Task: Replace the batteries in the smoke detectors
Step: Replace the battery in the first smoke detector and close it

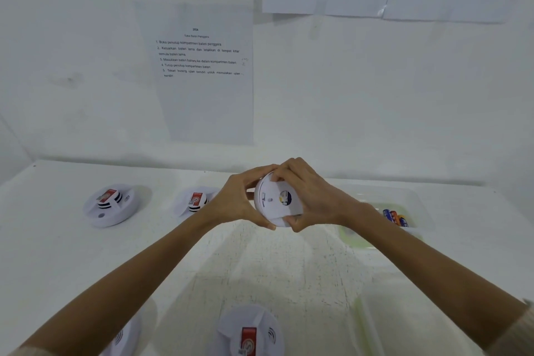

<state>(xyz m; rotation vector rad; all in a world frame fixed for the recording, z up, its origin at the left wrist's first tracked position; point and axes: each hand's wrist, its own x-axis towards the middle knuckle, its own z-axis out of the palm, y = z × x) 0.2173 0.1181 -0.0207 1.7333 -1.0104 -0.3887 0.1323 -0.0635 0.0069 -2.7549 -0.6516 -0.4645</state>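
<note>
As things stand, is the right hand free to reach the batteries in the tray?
Not yet, probably: the right hand grips the held smoke detector with the left hand. The batteries lie close beside its wrist, seemingly uncovered.

Single view: head-worn, wide-angle; faces forward and down across the table [289,269] to the wall [375,95]; close range
</note>
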